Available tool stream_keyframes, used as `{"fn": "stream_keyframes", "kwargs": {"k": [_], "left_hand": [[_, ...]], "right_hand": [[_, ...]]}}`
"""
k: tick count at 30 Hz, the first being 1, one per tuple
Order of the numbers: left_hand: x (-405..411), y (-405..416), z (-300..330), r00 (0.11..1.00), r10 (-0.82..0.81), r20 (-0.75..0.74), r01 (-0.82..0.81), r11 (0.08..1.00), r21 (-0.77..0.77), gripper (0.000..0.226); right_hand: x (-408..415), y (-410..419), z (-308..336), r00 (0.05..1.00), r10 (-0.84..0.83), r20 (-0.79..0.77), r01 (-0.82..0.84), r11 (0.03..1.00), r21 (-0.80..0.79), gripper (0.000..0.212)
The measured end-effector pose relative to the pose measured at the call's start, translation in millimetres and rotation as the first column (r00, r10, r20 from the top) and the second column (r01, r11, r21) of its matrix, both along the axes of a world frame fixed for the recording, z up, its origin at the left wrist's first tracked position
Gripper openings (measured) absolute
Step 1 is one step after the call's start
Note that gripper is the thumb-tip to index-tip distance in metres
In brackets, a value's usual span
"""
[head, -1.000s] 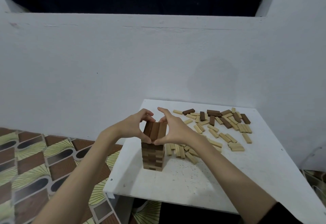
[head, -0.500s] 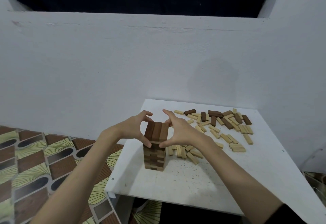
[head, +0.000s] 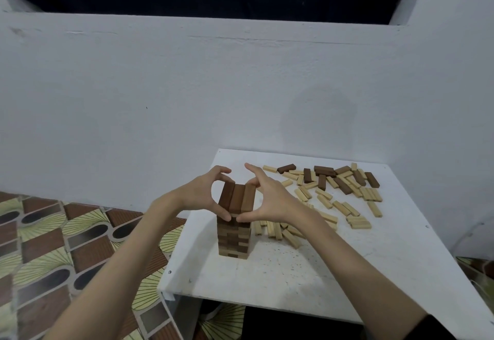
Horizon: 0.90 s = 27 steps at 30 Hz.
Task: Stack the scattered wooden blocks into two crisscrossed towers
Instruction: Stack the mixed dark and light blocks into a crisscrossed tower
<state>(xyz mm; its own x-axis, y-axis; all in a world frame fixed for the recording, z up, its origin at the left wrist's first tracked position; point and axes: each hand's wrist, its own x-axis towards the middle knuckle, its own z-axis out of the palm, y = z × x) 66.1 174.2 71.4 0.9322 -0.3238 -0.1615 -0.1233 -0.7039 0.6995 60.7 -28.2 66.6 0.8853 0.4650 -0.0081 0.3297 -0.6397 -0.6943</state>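
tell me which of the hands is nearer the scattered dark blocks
Right. The right hand sits on the tower's right side, closer to the dark blocks; the left hand is across the tower.

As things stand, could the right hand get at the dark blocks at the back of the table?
Probably yes. The right hand is pinching the tower's top layer, but only flat light blocks lie between it and the dark blocks; nothing upright blocks the way.

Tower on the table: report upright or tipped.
Upright: the tower stands straight on the table, both hands squaring its top layer.
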Motion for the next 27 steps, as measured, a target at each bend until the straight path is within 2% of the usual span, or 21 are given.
{"fn": "stream_keyframes", "kwargs": {"k": [11, 14, 16, 18, 21, 24, 27], "left_hand": [[2.0, 0.4, -13.8, 1.000, -0.012, 0.007, 0.013, 0.997, -0.071, 0.103], [1.0, 7.6, -12.3, 0.999, -0.027, -0.020, 0.025, 0.995, -0.095, 0.126], [-3.4, 11.9, -8.9, 0.999, 0.006, -0.053, -0.016, 0.984, -0.176, 0.137], [-9.8, 10.4, -6.0, 0.988, 0.123, -0.091, -0.145, 0.944, -0.298, 0.125], [-15.3, -3.7, -8.5, 0.941, 0.286, -0.181, -0.338, 0.816, -0.470, 0.108], [-23.2, -21.6, -18.7, 0.924, 0.317, -0.215, -0.381, 0.708, -0.595, 0.091], [-32.3, -31.5, -31.7, 0.918, 0.332, -0.214, -0.390, 0.677, -0.624, 0.074]], "right_hand": [[-2.4, 4.0, -0.9, 1.000, -0.006, 0.013, 0.005, 0.999, 0.054, 0.107], [-4.0, 0.0, -1.8, 1.000, -0.017, -0.023, 0.019, 0.996, 0.090, 0.115], [-7.6, -2.2, -1.5, 0.993, -0.077, -0.092, 0.094, 0.976, 0.197, 0.119], [-15.4, -0.8, 1.1, 0.971, -0.158, -0.181, 0.217, 0.898, 0.382, 0.113], [-32.2, 10.2, 2.7, 0.928, -0.223, -0.297, 0.363, 0.721, 0.590, 0.095], [-48.0, 26.2, -11.5, 0.903, -0.280, -0.326, 0.430, 0.601, 0.674, 0.083], [-58.6, 38.1, -25.3, 0.890, -0.295, -0.347, 0.455, 0.551, 0.700, 0.080]]}}
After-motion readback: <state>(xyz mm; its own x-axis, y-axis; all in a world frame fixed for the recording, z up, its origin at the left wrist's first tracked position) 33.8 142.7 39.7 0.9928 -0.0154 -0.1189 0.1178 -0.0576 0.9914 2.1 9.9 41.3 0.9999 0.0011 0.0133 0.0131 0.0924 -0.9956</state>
